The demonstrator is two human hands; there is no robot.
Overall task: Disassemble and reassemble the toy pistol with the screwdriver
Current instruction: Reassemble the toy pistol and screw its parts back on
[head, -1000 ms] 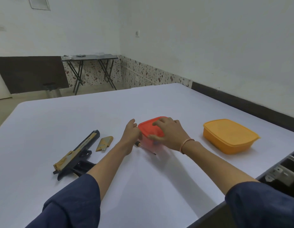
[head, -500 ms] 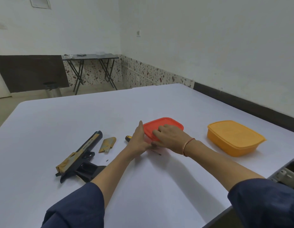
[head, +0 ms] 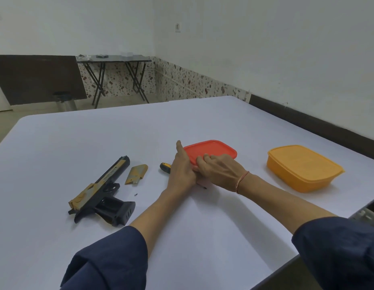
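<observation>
On the white bench [head: 98,143] a red-lidded container [head: 215,149] sits well apart from an orange lidded container [head: 303,168], and beyond the bench a black folding table [head: 112,58] stands by the speckled wall.

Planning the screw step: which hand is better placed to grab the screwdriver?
Probably left. The left hand lies right beside the screwdriver, whose handle pokes out at that hand's outer side; the right hand curls on the red box, farther off.
</observation>
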